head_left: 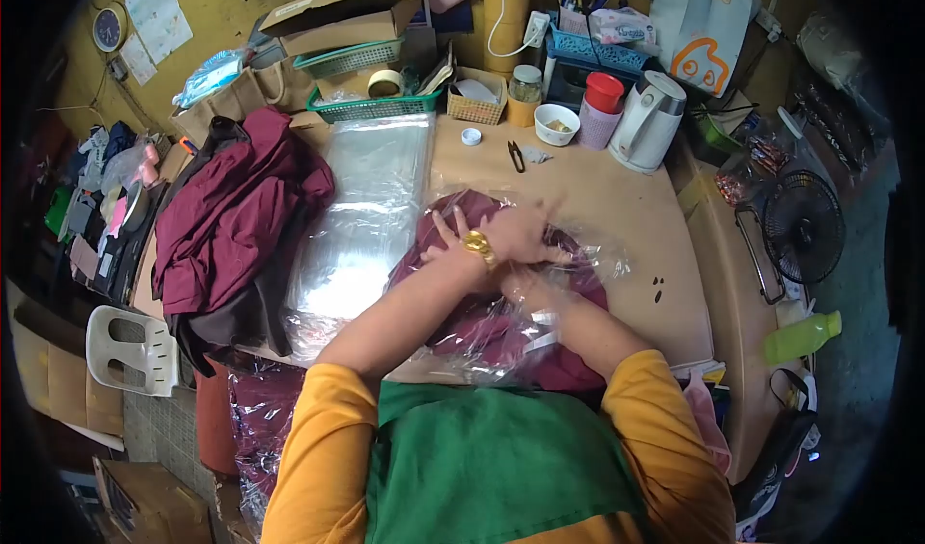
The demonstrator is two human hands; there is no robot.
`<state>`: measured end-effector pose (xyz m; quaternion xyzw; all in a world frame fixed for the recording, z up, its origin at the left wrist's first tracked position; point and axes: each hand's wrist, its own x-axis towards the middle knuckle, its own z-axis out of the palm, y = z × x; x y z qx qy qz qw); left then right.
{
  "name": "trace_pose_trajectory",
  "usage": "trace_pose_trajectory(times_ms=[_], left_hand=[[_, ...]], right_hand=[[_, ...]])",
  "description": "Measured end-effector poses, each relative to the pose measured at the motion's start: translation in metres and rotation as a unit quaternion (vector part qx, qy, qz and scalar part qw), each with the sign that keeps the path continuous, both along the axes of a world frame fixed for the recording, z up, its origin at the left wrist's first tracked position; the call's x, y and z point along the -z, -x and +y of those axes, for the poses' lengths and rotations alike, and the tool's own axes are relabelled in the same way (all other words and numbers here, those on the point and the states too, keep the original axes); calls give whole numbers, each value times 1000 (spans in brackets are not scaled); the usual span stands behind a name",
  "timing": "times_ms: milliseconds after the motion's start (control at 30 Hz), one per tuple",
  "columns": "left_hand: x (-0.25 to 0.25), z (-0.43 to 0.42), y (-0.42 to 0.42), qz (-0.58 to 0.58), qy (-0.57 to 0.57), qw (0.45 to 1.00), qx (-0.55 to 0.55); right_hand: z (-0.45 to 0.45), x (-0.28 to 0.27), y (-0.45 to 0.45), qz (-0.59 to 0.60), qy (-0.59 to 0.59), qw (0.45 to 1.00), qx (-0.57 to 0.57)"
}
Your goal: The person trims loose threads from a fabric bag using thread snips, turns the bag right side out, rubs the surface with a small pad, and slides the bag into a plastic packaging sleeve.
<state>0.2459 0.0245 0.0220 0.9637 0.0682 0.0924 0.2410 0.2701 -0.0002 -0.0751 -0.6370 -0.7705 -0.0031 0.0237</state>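
Note:
My forearms cross over a maroon garment (pixel 482 332) in a clear plastic bag (pixel 501 353) on the brown tabletop. My left hand (pixel 517 233), with a gold watch (pixel 478 246) at its wrist, reaches to the right across the bag. Its fingers are spread and slightly blurred. Beneath that wrist passes my right hand (pixel 449 238), its visible fingers apart and resting on the bagged garment toward the left; its palm is hidden. A stack of flat clear plastic bags (pixel 371 192) lies to the left of the bagged garment.
More maroon and black garments (pixel 236 216) are heaped at the table's left. Along the back stand green baskets (pixel 376 108), a white bowl (pixel 556 125), a red-lidded container (pixel 601 110) and an electric kettle (pixel 650 120). Small thread snips (pixel 516 157) lie in front. A black fan (pixel 795 226) is at right.

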Motion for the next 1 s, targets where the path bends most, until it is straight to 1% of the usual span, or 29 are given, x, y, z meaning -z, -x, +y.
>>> trace_pose_trajectory(times_ms=[33,67,100,167,233,267,300,333,400,433,500,533,567,600,633,667,700,733,767,800,833,867,900,933,1000], left_hand=[[12,-3,-13,65,0,996,59],[21,-9,-25,130,-1,984,118],[33,-30,-28,9,48,996,70],[27,-56,-35,-120,66,973,187],[-15,-97,-33,-156,154,932,290],[-42,-121,-28,-151,129,929,313],[-63,-140,-20,-143,104,925,336],[-76,-152,-9,-141,104,925,338],[-89,-165,4,-189,78,914,351],[-82,-157,14,-147,68,931,327],[-87,-116,52,-151,-13,969,194],[-80,-84,62,-276,-13,946,169],[-68,-50,84,-292,-71,950,88],[-61,-42,109,-247,98,960,-93],[-43,-25,131,-55,93,968,-225],[-17,-6,145,106,79,960,-246],[11,-4,150,106,80,960,-246],[38,-7,160,46,271,936,-221],[55,-5,164,-18,448,874,-187],[62,-3,158,-21,447,874,-189],[67,-6,149,-78,644,734,-201],[74,-5,142,-131,802,548,-199],[87,6,134,-132,801,549,-199],[102,21,122,-171,822,520,-158],[94,32,103,-211,838,492,-111]], right_hand=[[-3,-7,4,-1,0,1000,3],[-4,-12,12,20,58,997,46],[-10,-11,7,43,63,996,53],[-20,-9,-3,87,72,991,67],[-34,-34,-13,216,151,962,70],[-30,-19,-21,95,25,993,72],[-36,-39,-29,85,16,992,92],[-37,-37,-42,79,7,988,135],[-37,-35,-80,74,-4,975,211],[-45,-35,-101,75,1,967,243],[-61,-40,-125,44,-14,936,349],[-62,-35,-134,47,-12,936,350],[-60,-29,-145,138,-21,942,304],[-59,-21,-138,270,-66,924,262],[-58,-14,-130,396,-101,889,208],[-58,-15,-102,373,-57,899,225],[-60,-18,-82,346,-12,907,238],[-66,-10,-74,347,-8,907,237],[-67,-3,-69,228,-13,950,213],[-64,-1,-68,102,-22,977,184],[-63,-12,-65,103,-21,978,182],[-63,-25,-65,89,27,981,168],[-62,-36,-66,73,71,983,154],[-64,-35,-66,70,75,985,136],[-70,-34,-68,78,82,986,127]])
